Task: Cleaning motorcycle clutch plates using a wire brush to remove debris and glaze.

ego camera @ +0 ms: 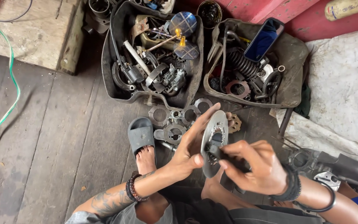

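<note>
My left hand [190,145] grips a round silver metal disc [214,129] by its rim, holding it on edge above my lap. My right hand [257,166] pinches a small dark part [214,151] against the disc's toothed centre hole. Beaded bracelets sit on my left wrist, dark bands and a bangle on my right. Below the disc, several round metal plates and gears [174,120] lie on the wooden floor beside my foot in a grey sandal [141,133].
Two dark tubs of motorcycle parts stand ahead: the left tub [112,79] with mirrors and brackets, the right tub [291,79] with a spring and a phone [264,39]. A green cable [9,83] runs at left. White cloth [344,87] and an engine piece [332,170] lie at right.
</note>
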